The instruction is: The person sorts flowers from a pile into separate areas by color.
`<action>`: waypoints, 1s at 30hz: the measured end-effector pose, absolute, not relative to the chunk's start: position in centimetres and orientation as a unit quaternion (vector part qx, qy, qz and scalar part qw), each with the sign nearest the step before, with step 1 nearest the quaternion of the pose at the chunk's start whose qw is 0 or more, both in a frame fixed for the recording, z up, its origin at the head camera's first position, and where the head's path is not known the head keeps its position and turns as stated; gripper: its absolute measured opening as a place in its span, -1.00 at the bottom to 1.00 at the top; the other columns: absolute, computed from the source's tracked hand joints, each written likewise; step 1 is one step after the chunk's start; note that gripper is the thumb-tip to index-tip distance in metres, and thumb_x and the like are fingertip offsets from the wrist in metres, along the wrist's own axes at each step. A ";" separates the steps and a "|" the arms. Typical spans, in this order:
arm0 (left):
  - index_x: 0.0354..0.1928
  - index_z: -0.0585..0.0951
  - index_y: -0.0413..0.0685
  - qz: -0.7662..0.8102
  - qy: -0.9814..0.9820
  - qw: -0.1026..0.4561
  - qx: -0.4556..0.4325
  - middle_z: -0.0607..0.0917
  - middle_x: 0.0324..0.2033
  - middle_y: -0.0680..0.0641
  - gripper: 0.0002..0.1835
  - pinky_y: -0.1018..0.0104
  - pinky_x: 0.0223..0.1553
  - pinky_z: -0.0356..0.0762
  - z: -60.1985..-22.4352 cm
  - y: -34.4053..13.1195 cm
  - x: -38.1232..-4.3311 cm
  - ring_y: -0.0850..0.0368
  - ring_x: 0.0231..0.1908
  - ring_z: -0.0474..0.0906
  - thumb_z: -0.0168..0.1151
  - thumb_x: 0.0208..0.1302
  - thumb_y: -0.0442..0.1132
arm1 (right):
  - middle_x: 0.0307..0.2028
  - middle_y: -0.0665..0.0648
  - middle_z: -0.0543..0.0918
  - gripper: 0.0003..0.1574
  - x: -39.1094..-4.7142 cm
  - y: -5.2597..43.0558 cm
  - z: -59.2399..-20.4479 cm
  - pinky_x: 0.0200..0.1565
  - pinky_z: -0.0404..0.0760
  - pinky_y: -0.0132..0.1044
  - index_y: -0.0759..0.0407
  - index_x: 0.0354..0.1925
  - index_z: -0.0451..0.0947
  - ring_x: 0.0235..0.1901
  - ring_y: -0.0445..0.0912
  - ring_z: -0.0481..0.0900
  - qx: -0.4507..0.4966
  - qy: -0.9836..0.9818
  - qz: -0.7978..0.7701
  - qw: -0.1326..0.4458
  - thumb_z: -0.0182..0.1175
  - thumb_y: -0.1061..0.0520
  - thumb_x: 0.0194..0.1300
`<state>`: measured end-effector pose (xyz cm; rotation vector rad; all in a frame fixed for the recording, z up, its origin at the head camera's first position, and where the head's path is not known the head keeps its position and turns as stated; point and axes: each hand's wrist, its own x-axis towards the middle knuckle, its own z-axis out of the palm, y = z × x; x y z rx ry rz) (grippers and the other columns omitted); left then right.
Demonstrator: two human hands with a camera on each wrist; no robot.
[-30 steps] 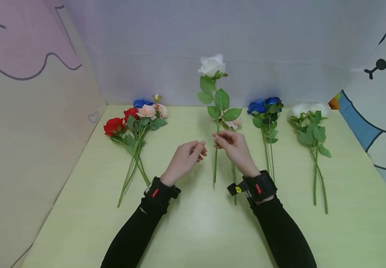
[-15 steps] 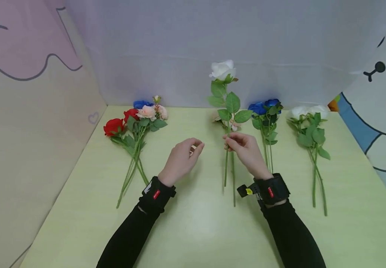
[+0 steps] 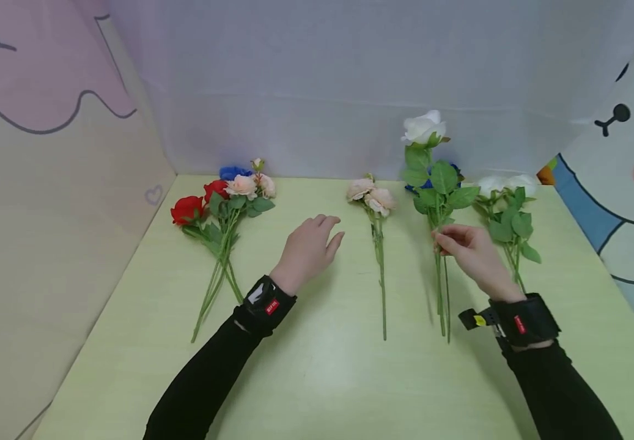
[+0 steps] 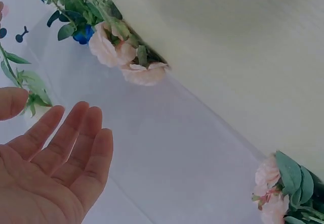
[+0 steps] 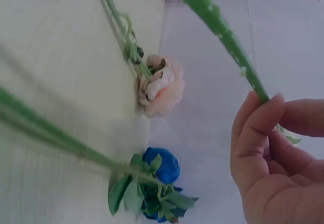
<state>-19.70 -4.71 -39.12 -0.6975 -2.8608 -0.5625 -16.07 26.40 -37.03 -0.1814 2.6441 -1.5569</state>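
Note:
My right hand (image 3: 468, 253) pinches the green stem of a white rose (image 3: 424, 128) between thumb and fingers. The rose stands upright, its bloom above the blue roses (image 5: 163, 166), which it partly hides in the head view. In the right wrist view the pinched stem (image 5: 228, 39) slants up and left from the fingertips. My left hand (image 3: 308, 250) hovers over the middle of the table with fingers spread and nothing in them. Right of it lie pale pink roses (image 3: 378, 200) on the table. The left wrist view shows the left palm (image 4: 55, 168) bare.
At the left of the table (image 3: 317, 391) lies a mixed bunch with red roses (image 3: 187, 209), pink roses (image 3: 241, 184) and a blue rose (image 3: 234, 173). White roses (image 3: 506, 185) lie at the right. A pale curtain (image 3: 305, 79) hangs along the back edge.
My right hand has carried the white rose rightward, from near the pink roses to over the blue ones. The pink roses now show fully. My left hand's fingers have spread.

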 end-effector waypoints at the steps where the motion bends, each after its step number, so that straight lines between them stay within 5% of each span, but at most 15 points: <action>1: 0.31 0.51 -0.10 -0.177 -0.952 0.068 -0.241 0.66 0.16 -0.15 -0.56 0.06 0.10 0.62 -39.1 -4.4 -19.8 -0.13 0.13 0.61 -0.02 0.59 -0.03 | -0.33 -0.34 0.62 -0.52 -16.0 27.1 -37.0 -0.19 0.63 -0.51 0.48 0.19 0.47 -0.30 -0.37 0.60 -0.057 0.866 -0.496 0.033 -0.01 0.09 0.59; 9: 0.31 0.50 -0.07 -0.124 -0.939 0.074 -0.312 0.66 0.16 -0.09 -0.57 0.10 0.13 0.61 -39.3 -1.7 -20.0 -0.07 0.14 0.61 -0.02 0.58 -0.02 | -0.17 -0.57 0.48 -0.46 -14.9 32.7 -37.0 -0.16 0.62 -0.59 0.54 0.29 0.34 -0.22 -0.52 0.58 -0.039 0.890 -0.453 0.047 -0.10 0.11 0.62; 24: 0.23 0.56 -0.06 -0.143 -0.928 0.106 -0.327 0.70 0.10 -0.08 -0.63 0.13 0.00 0.65 -39.9 -1.8 -19.0 -0.03 0.04 0.67 0.05 0.55 -0.07 | -0.25 -0.59 0.48 -0.41 -13.7 41.7 -38.6 -0.20 0.61 -0.60 0.74 0.28 0.16 -0.23 -0.56 0.54 0.005 0.894 -0.435 0.112 -0.18 0.18 0.62; 27: 0.23 0.57 -0.06 -0.141 -0.929 0.106 -0.327 0.70 0.10 -0.08 -0.64 0.13 -0.01 0.66 -39.8 -1.8 -19.0 -0.04 0.03 0.67 0.05 0.55 -0.09 | -0.24 -0.52 0.49 -0.36 -14.2 42.2 -38.8 -0.19 0.63 -0.57 0.74 0.31 0.14 -0.24 -0.56 0.52 0.021 0.896 -0.421 0.136 -0.20 0.14 0.63; 30: 0.23 0.57 -0.07 -0.140 -0.929 0.104 -0.325 0.70 0.09 -0.09 -0.65 0.13 -0.02 0.66 -39.8 -1.9 -19.0 -0.04 0.02 0.68 0.06 0.55 -0.09 | -0.19 -0.22 0.61 -0.32 -14.7 42.3 -39.0 -0.18 0.65 -0.51 0.74 0.32 0.15 -0.27 -0.54 0.53 0.032 0.903 -0.399 0.154 -0.21 0.10 0.64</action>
